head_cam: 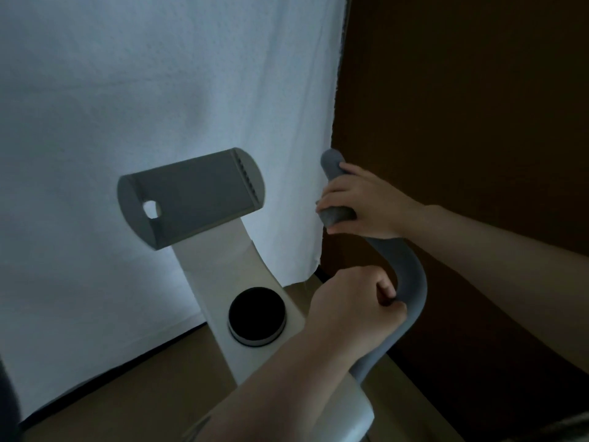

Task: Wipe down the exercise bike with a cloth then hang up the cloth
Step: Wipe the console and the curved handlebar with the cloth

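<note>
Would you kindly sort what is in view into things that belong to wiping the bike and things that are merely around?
Part of the job:
- grey handlebar, gripped by right hand and left hand
- grey cloth, apparently under the right hand
- bike's white column
- tablet holder
- black knob

Just around:
- white curtain
- brown wall
- floor

support — brown floor [134, 406]; on it — white exercise bike frame [220, 269]; white curtain [159, 90] hem reaches floor

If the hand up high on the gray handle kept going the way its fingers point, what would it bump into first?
Probably the white curtain. The right hand grips the gray handlebar, fingers pointing left toward the curtain's edge; depth is hard to judge.
</note>
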